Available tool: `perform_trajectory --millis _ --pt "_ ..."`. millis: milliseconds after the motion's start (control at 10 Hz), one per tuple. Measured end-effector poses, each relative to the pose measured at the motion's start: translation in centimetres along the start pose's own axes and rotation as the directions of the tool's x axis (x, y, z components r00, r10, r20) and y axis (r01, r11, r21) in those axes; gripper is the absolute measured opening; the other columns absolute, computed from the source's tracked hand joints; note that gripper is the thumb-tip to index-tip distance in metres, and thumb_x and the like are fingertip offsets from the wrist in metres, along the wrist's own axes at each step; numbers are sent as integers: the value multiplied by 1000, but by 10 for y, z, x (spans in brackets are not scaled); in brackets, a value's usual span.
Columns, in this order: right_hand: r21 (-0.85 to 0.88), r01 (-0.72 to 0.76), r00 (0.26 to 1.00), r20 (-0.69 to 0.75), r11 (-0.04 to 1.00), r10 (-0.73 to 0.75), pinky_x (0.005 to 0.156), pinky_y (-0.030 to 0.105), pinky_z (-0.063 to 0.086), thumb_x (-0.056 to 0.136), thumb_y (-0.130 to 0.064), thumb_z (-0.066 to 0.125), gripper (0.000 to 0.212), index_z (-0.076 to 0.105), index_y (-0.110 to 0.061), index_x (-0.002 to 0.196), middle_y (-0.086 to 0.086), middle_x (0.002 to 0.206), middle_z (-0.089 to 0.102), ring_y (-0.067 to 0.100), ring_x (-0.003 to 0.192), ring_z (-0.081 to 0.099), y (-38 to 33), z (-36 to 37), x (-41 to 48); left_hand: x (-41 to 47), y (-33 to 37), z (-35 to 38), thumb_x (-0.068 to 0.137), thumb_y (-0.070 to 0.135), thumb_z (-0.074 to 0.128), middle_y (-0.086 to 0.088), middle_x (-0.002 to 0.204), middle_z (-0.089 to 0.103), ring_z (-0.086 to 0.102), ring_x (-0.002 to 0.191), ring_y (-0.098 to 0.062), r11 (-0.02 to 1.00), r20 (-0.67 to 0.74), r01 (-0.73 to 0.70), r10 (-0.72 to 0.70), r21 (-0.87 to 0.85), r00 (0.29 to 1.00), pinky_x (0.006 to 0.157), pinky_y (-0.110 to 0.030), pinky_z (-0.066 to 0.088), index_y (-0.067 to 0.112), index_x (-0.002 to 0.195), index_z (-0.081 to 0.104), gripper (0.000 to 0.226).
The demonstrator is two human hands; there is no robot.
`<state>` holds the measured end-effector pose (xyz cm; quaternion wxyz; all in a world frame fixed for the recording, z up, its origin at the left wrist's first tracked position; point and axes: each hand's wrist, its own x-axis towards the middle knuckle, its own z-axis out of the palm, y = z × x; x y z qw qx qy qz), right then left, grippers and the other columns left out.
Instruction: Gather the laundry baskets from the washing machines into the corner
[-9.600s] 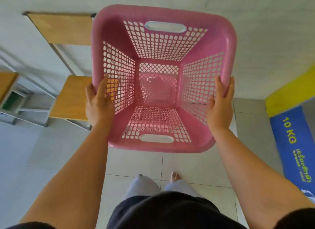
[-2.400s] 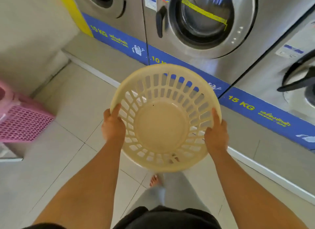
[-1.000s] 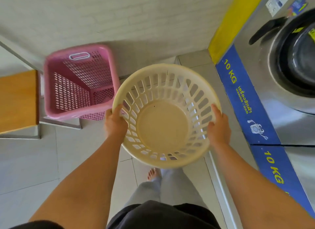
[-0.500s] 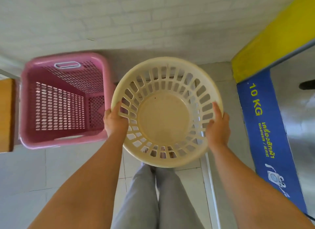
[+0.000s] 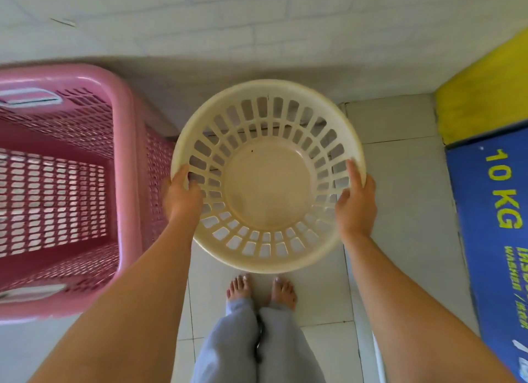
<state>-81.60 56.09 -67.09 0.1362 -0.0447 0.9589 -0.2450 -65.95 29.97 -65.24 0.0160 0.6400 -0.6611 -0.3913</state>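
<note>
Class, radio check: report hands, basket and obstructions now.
Left hand and right hand grip cream basket rim. Pink basket on floor, left. Floor beneath looks clear.

The pink basket (image 5: 65, 188) ran off the left edge, its handles smeared by blur. The blue 10 KG panel (image 5: 494, 225) was cut off at right.

A white brick wall (image 5: 257, 20) runs across the top, painted and evenly lit by soft daylight. Below it lies a floor (image 5: 400, 182) of pale square tiles with thin dark joints. At the right edge, a yellow panel (image 5: 485, 88) meets the wall at the corner, and under it sits a blue sign (image 5: 491, 240) with "10 KG" in yellow letters.
</note>
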Motion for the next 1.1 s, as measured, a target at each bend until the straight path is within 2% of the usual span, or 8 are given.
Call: perform_trajectory --millis 100,300,500,600,800,900,1000,1100 --pt "-3 40 999 4 999 -40 70 27 44 91 -1 49 72 29 -48 142 3 146 35 26 89 63 8 28 17 22 -16 20 92 37 51 -4 138 41 58 113 -33 999 48 27 -25 -37 999 93 -51 53 40 136 47 45" --pt "27 54 996 67 998 -55 73 24 45 91 2 47 74 27 -47 143 2 150 28 26 103 62 21 64 35 56 -38 43 96 39 45 -6 144 34 46 127 -32 1000 79 -14 14 -2 997 106 -53 41 40 141 42 44" --pt "-68 -9 967 252 998 26 79 31 44 95 -5 42 73 15 -48 147 -2 160 0 32 122 49 24 66 42 65 -42 46 96 36 47 -3 154 20 33 138 -31 999 219 -19 8 47 976 112 -54 33 38 147 31 53" --pt "-143 21 958 286 989 21 94 41 45 98 -18 43 64 16 -46 148 -3 161 -8 32 137 33 13 51 36 53 -34 43 97 35 47 -3 160 8 22 145 -30 974 236 -88 37 210 971 117 -49 25 31 150 26 57" --pt "-214 72 957 290 974 -7 104 41 40 100 -30 38 55 17 -36 151 6 162 1 30 140 29 -20 3 -3 0 -5 17 98 36 42 4 163 -5 10 150 -29 940 322 -144 38 311 946 118 -54 20 27 153 10 65" --pt "-243 194 943 314 951 -112 113 44 31 101 -30 36 54 19 -30 152 8 162 10 28 145 23 -42 -34 -25 -37 16 -15 99 38 39 -4 163 1 9 149 -30 877 331 -270 138 396 934 119 -52 18 20 154 11 64" --pt "-241 268 925 334 933 -180 116 43 26 102 -31 33 53 18 -26 153 9 161 12 27 147 18 -69 -77 -47 -72 34 -54 100 39 36 -7 163 2 0 151 -25 806 328 -393 263 442 907 122 -44 5 15 154 10 65" --pt "-216 318 920 305 923 -245 118 41 23 103 -33 31 54 16 -23 153 8 162 12 26 148 15 -108 -121 -67 -104 54 -98 100 39 34 -7 163 1 -3 151 -23 766 295 -443 338 465 894 123 -42 1 14 154 8 65"
